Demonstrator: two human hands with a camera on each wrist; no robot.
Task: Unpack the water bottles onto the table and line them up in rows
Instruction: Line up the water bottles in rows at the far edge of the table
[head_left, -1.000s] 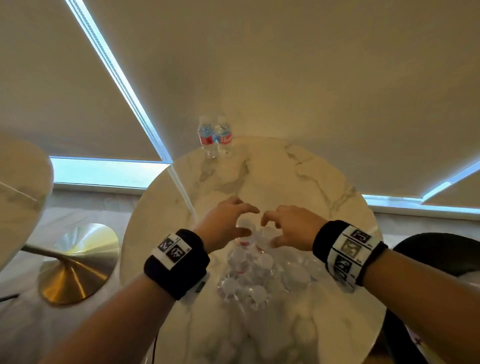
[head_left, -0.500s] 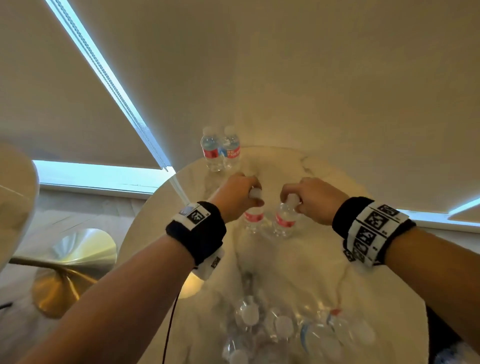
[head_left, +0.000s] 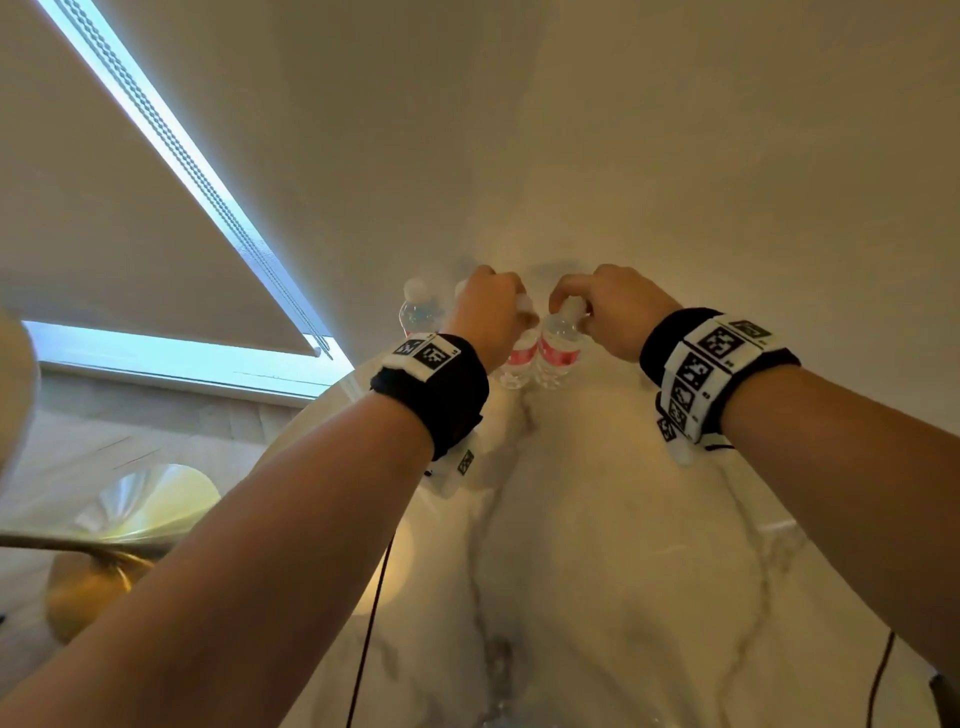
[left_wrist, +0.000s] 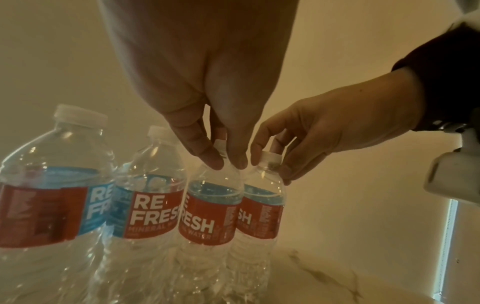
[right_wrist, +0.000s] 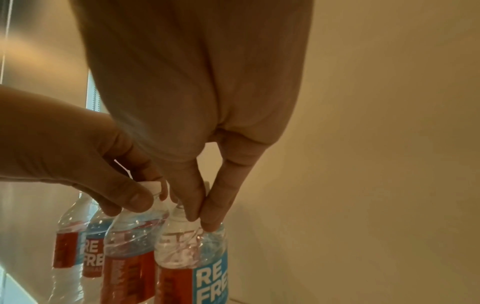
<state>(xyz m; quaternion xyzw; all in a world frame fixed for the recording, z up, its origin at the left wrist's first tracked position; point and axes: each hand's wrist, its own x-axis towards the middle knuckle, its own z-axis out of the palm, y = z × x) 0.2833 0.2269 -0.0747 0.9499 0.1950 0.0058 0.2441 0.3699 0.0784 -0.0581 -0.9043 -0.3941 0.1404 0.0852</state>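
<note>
My left hand (head_left: 488, 312) pinches one clear red-labelled plastic water bottle (left_wrist: 210, 209) by its neck | my right hand (head_left: 613, 306) pinches its twin (left_wrist: 259, 216) alongside | both upright at the white marble table's (head_left: 597, 519) far edge, beside two standing bottles (left_wrist: 145, 205).

Head: looks down my forearms, hands mid-frame, far.
Left wrist: close under my palm, facing the clear red-labelled plastic bottles (left_wrist: 210, 207).
Right wrist: close, opposite side.
Shared: those bottles.
</note>
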